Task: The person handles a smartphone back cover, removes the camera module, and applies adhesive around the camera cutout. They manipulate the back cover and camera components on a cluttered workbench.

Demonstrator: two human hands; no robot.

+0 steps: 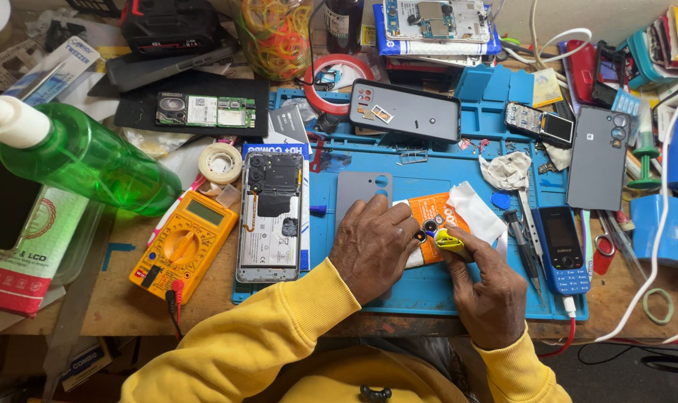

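Left hand [372, 246] is lying flat, fingers spread, pressing down an orange packet [437, 224] on the blue mat [428, 287]. Right hand [492, 295] is pinching a small yellow piece [449, 239] against that packet. An opened phone [272, 219] is sitting just left of the mat; a yellow multimeter [182, 242] beyond it. A blue keypad phone [561, 250] and tweezers [529, 239] are crowding the right side.
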